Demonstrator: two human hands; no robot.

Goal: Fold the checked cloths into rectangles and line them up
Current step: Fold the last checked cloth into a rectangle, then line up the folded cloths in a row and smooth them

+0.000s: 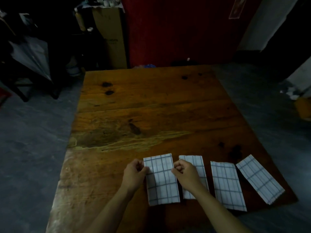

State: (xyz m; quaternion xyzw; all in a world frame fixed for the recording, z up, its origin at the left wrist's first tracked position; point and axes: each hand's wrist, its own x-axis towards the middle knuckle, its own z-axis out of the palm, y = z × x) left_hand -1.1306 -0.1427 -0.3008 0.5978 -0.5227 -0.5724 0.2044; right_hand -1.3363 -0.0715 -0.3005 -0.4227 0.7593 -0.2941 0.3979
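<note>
Several white cloths with blue checks lie folded into narrow rectangles in a row along the near right part of the wooden table [143, 115]. The leftmost cloth [161, 180] is held at both long edges: my left hand [135, 172] pinches its left edge and my right hand [186, 172] pinches its right edge. My right hand and forearm partly cover the second cloth [197, 165]. The third cloth [227, 185] lies flat. The fourth cloth [259, 178] lies slanted near the table's right edge.
The far and left parts of the table show bare wood with dark knots. Beyond it stand a cardboard box [109, 37], a red door [181, 31] and dark furniture [30, 52] on the left. Grey floor surrounds the table.
</note>
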